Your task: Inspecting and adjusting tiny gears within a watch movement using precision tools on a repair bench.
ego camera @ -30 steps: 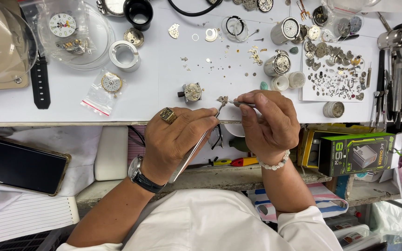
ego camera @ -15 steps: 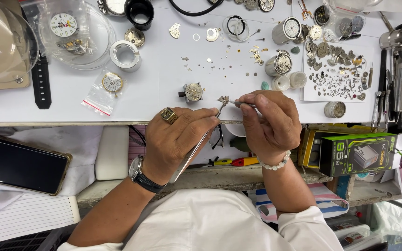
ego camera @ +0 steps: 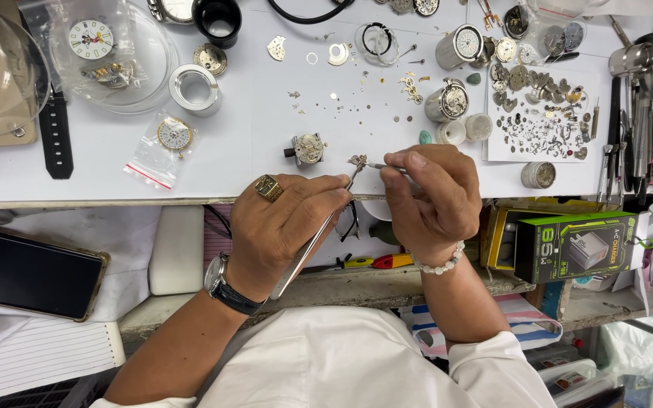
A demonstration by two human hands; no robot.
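Observation:
My left hand (ego camera: pixel 285 223), with a gold ring and a wristwatch, grips long metal tweezers (ego camera: pixel 319 236) whose tips reach a tiny brass watch part (ego camera: pixel 357 160) on the white bench top (ego camera: pixel 251 151). My right hand (ego camera: pixel 431 198), with a white bead bracelet, pinches a thin metal tool (ego camera: pixel 384 166) whose tip meets the same part from the right. A watch movement in a holder (ego camera: pixel 307 149) sits just left of the part.
Loose screws and gears lie scattered behind my hands. A sheet with several watch parts (ego camera: pixel 542 121) lies at the right, beside upright tools (ego camera: pixel 644 98). A clear dome over a dial (ego camera: pixel 103 45), a black strap (ego camera: pixel 54 132), a small bag (ego camera: pixel 162 147), a dark phone (ego camera: pixel 28 272), a green box (ego camera: pixel 576 243).

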